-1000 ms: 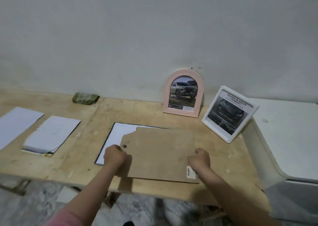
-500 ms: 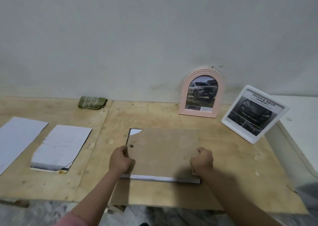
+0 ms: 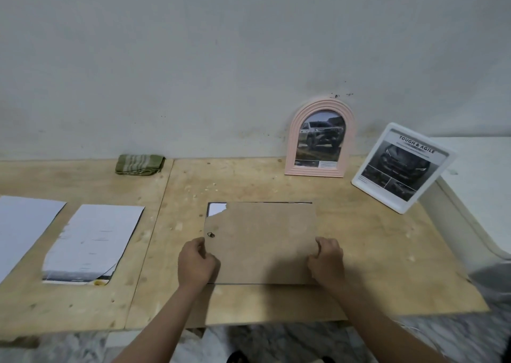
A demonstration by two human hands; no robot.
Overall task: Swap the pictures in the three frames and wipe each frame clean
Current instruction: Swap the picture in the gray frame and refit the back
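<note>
L hand (image 3: 195, 263) and R hand (image 3: 327, 260) are curled onto the board (image 3: 261, 241), one at each side edge near its front corners; each edge seems to be pinched, though fingertips are hidden. The board is laid flat on the table (image 3: 373, 265), between the hands, long axis running L-R. A white sheet (image 3: 215, 209) is seen under its chipped far-L corner, by a small clip (image 3: 210, 234).

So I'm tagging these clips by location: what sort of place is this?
Probably a makeshift workspace in a home: a bare plywood table against a scuffed plain wall, marble-patterned floor below, and a white appliance-like unit to the right.
</note>
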